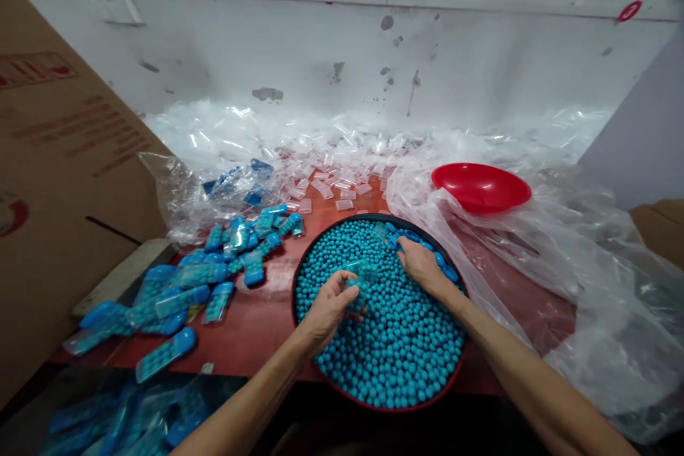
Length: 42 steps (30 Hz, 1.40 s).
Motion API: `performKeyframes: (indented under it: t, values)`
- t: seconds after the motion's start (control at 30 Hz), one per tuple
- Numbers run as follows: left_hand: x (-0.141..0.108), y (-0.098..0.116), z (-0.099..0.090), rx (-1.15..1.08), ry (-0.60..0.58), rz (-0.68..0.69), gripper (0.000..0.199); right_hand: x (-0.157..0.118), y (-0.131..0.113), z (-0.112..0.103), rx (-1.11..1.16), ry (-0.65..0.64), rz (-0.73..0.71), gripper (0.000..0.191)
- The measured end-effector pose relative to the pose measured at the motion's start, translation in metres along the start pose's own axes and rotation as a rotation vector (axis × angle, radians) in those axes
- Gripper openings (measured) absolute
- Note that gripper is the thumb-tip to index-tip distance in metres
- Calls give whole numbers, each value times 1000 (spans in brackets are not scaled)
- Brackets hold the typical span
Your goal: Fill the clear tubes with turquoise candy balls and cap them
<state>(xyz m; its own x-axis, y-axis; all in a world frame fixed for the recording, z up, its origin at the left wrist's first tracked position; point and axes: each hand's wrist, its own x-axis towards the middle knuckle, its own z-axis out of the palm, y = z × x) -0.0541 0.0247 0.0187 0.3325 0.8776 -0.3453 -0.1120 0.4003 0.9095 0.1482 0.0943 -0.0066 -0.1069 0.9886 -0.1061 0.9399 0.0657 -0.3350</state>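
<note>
A round basin (pixel 296 278) full of small turquoise balls (pixel 395 356) is in front of me. Over the balls, my left hand (pixel 332 305) is closed on a small clear plastic box (pixel 363 272), with some turquoise balls seen in or through it. My right hand (pixel 420 262) reaches to the basin's upper right, where several blue plastic caps (pixel 447 272) lie on the balls. Its fingers are pinched together at a blue cap; the fingertips are partly hidden.
Filled boxes with blue caps (pixel 165 353) are piled at the left of the red table (pixel 267 328). Empty clear boxes (pixel 322 189) lie behind the basin. A red bowl (pixel 481 187) rests on plastic sheeting (pixel 603 299) at right. A cardboard box (pixel 64 128) stands at left.
</note>
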Motion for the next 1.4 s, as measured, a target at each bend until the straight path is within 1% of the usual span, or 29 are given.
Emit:
performKeyframes:
  t: [0.03, 0.1, 0.17, 0.2, 0.23, 0.27, 0.33, 0.37, 0.43, 0.5, 0.57, 0.63, 0.7, 0.77, 0.83, 0.9, 0.97, 1.07, 1.17, 1.2, 1.23, 1.3, 1.33, 1.4]
  values:
    - [-1, -2, 0, -19, -20, -15, 28, -4, 3, 0, 37, -24, -11, 23]
    - [-3, -5, 0, -10, -35, -33, 29, -15, 8, 0, 193, -144, -34, 26]
    - [-4, -8, 2, 16, -17, -48, 29, -27, 11, 0, 371, -284, -55, 26]
    - [-4, -10, 3, 21, -10, -55, 29, -32, 12, -1, 413, -308, -73, 25]
    - [-4, -11, 4, 21, -6, -58, 28, -37, 11, -1, 394, -290, -99, 24]
    - [-4, -12, 5, 23, -4, -56, 29, -41, 10, -2, 310, -235, -130, 23]
    - [-3, -14, 7, 52, -2, -40, 30, -45, 5, -4, 82, -112, -177, 26]
    - [-3, -15, 8, 82, 2, -26, 31, -45, 2, -4, -18, -70, -192, 28]
    - [-3, -16, 8, 157, 12, 1, 31, -42, -5, -2, -141, -29, -209, 26]
    - [-3, -17, 8, 212, 17, 15, 30, -38, -8, 3, -183, -11, -221, 18]
    - [-3, -18, 8, 234, 22, 17, 29, -34, -6, 8, -201, 0, -205, 15]
    - [-4, -18, 8, 245, 34, 13, 28, -35, -2, 9, -125, 41, -179, 17]
    - [-4, -18, 8, 254, 47, 20, 27, -42, -1, 6, 65, 88, -191, 16]
    - [-4, -18, 8, 240, 39, 32, 29, -52, -6, 2, 294, 112, -257, 17]
    - [-3, -17, 8, 203, 18, 44, 34, -62, -15, 0, 415, 114, -358, 23]
    - [-4, -17, 9, 166, 6, 51, 40, -70, -24, 2, 397, 130, -443, 28]
    - [-5, -17, 9, 147, -1, 54, 42, -75, -30, 6, 308, 161, -491, 28]
    - [-6, -17, 10, 138, -12, 42, 44, -79, -32, 10, 219, 233, -500, 28]
    - [-6, -16, 11, 136, 14, 33, 46, -83, -35, 9, 134, 303, -520, 27]
    - [-6, -16, 11, 133, 25, 37, 46, -85, -36, 7, 115, 307, -544, 28]
    - [-6, -16, 11, 128, 33, 43, 46, -86, -38, 6, 119, 293, -577, 28]
    - [-7, -15, 11, 120, 37, 51, 44, -88, -40, 2, 207, 255, -626, 28]
    - [-7, -15, 11, 119, 36, 51, 43, -89, -40, 1, 271, 254, -616, 27]
    - [-7, -15, 11, 117, 27, 42, 43, -88, -38, 0, 356, 315, -528, 25]
